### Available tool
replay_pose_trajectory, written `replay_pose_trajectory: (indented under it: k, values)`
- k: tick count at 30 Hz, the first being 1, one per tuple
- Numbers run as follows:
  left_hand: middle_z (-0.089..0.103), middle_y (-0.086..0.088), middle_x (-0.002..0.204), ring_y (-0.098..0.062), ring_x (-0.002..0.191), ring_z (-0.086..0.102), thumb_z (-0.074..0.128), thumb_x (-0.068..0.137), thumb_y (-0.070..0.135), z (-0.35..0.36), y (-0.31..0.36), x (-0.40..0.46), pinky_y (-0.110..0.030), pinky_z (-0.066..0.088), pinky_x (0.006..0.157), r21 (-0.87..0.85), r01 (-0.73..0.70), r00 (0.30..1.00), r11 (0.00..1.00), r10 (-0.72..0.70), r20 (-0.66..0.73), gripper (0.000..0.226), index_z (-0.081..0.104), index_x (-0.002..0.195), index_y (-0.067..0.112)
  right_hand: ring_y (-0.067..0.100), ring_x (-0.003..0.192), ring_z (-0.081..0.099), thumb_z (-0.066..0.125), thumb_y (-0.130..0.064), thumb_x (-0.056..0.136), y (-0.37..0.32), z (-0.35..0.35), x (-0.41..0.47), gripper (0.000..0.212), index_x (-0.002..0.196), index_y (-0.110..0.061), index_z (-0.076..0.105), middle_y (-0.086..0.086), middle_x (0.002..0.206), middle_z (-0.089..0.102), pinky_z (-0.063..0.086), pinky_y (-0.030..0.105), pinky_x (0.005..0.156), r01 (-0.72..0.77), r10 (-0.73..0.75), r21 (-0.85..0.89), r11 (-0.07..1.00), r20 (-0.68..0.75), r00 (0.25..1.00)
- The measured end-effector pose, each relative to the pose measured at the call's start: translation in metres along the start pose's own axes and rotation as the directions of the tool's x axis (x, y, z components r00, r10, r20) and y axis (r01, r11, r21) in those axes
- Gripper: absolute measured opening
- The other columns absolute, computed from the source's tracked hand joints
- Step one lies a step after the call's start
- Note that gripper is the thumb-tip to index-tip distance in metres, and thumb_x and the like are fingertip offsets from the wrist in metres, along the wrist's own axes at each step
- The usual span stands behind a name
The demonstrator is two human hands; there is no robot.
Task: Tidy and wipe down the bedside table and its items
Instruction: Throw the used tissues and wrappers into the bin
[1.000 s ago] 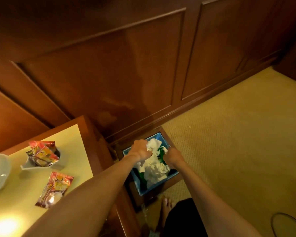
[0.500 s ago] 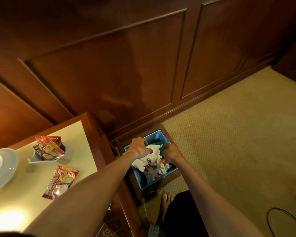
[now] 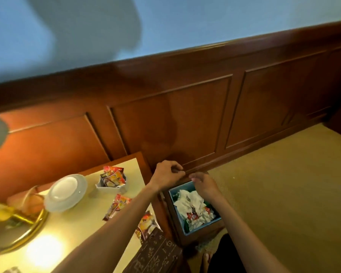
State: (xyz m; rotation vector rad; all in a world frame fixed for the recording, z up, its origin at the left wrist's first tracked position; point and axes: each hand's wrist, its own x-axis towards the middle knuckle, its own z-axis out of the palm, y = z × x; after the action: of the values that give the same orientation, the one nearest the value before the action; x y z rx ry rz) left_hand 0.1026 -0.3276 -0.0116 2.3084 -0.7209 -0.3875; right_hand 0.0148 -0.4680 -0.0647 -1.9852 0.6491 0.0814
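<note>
The wooden waste bin with a blue liner [image 3: 203, 227] stands on the carpet against the bedside table [image 3: 77, 233]. It is full of crumpled white tissue [image 3: 188, 203] and red wrappers [image 3: 193, 215]. My left hand [image 3: 168, 174] hovers above the bin's far left corner, fingers curled shut with nothing visible in them. My right hand [image 3: 204, 184] is over the bin's far edge, fingers loosely bent and empty. On the table, a white dish [image 3: 111, 187] holds sachets. Two loose sachets lie near the table's right edge, one [image 3: 118, 205] beside my forearm and another [image 3: 146, 223] nearer me.
Stacked white plates [image 3: 66, 192] sit left of the dish, with a brass lamp base [image 3: 28, 225] at the table's left. A carved dark wooden box [image 3: 158, 255] is at the near corner. Wood panelling [image 3: 185, 119] runs behind; carpet [image 3: 283, 184] stretches right. My bare foot [image 3: 206, 261] is near the bin.
Both hands have risen out of the bin, leaving the tissue and wrappers inside. My head has tilted up, bringing more wall and table into view.
</note>
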Motion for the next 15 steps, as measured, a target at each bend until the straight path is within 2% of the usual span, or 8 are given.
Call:
replay_pose_trajectory:
  k: [4, 8, 12, 15]
  values:
    - [0.069, 0.01, 0.08, 0.001, 0.073, 0.063, 0.071, 0.085, 0.024, -0.067, -0.015, -0.06, -0.006, 0.045, 0.06, -0.029, -0.057, 0.972, 0.998, 0.049, -0.23, 0.008, 0.074, 0.091, 0.019, 0.019, 0.098, 0.06, 0.047, -0.012, 0.097, -0.065, 0.023, -0.037, 0.027, 0.106, -0.028, 0.066, -0.001, 0.119, 0.064, 0.05, 0.035, 0.077, 0.155, -0.155, -0.028, 0.988, -0.001, 0.988]
    - [0.07, 0.008, 0.075, -0.001, 0.068, 0.065, 0.071, 0.083, 0.019, -0.11, -0.05, -0.107, -0.023, 0.055, 0.065, -0.084, -0.041, 0.93, 0.996, 0.007, -0.368, 0.006, 0.075, 0.083, 0.015, 0.016, 0.097, 0.062, 0.051, -0.013, 0.098, -0.11, 0.058, -0.068, 0.024, 0.115, -0.023, 0.066, -0.001, 0.12, 0.063, 0.049, 0.024, 0.068, 0.288, -0.282, -0.087, 0.954, 0.067, 0.957]
    - [0.069, 0.009, 0.076, 0.001, 0.068, 0.062, 0.07, 0.084, 0.015, -0.133, -0.082, -0.14, -0.008, 0.046, 0.059, -0.09, 0.012, 0.888, 0.996, -0.052, -0.457, 0.005, 0.075, 0.081, 0.013, 0.015, 0.104, 0.06, 0.053, -0.012, 0.097, -0.136, 0.091, -0.086, 0.025, 0.119, -0.017, 0.065, 0.002, 0.124, 0.063, 0.048, 0.023, 0.078, 0.346, -0.329, -0.125, 0.93, 0.139, 0.934]
    - [0.07, 0.008, 0.079, -0.003, 0.071, 0.064, 0.07, 0.084, 0.011, -0.142, -0.104, -0.153, -0.01, 0.049, 0.061, -0.125, 0.067, 0.862, 0.99, -0.12, -0.493, 0.006, 0.075, 0.084, 0.012, 0.014, 0.112, 0.056, 0.053, -0.009, 0.096, -0.149, 0.112, -0.091, 0.028, 0.121, -0.016, 0.063, 0.002, 0.123, 0.061, 0.043, 0.018, 0.082, 0.351, -0.323, -0.183, 0.918, 0.169, 0.931]
